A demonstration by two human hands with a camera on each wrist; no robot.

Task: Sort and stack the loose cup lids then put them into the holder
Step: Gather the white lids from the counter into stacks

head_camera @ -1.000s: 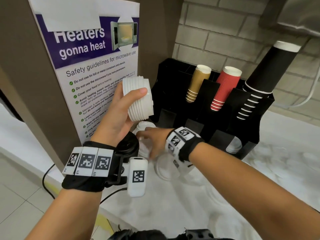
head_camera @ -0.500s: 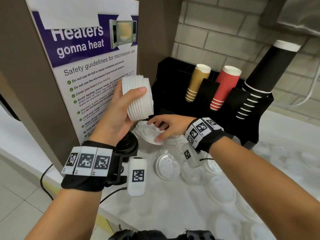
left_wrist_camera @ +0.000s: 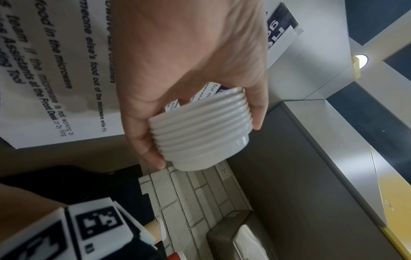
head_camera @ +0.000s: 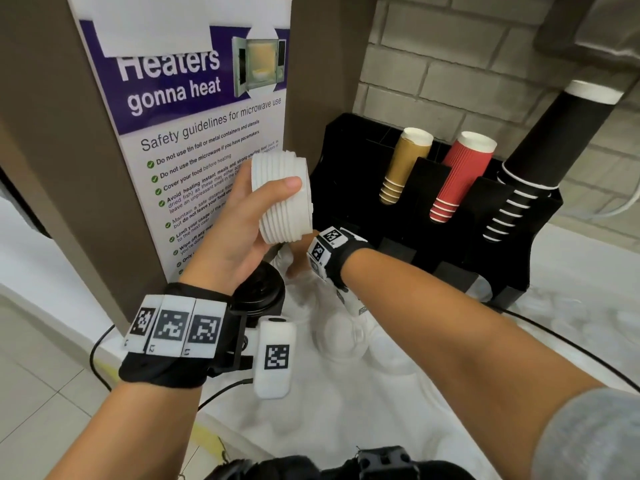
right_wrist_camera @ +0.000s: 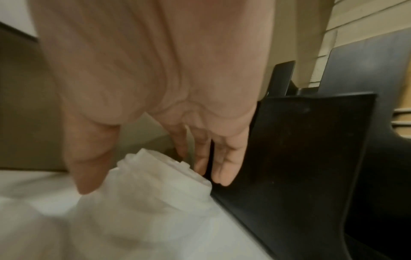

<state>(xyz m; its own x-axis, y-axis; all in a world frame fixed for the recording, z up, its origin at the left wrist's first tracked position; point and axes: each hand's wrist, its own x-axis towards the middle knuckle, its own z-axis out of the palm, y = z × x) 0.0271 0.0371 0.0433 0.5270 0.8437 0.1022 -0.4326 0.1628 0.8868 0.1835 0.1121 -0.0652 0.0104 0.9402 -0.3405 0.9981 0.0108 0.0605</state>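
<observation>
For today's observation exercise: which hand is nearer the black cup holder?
Right. The right hand reaches down beside the black cup holder; the left hand is raised, gripping the lid stack.

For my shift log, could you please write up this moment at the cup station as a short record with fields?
left hand: grips a nested stack of white lids, raised in front of the microwave poster
right hand: fingers extended down around a loose white lid on the counter, beside the black holder; grip not yet closed
holder contents: tan cups, red cups, black cups
counter: more loose white lids, blurred
</observation>
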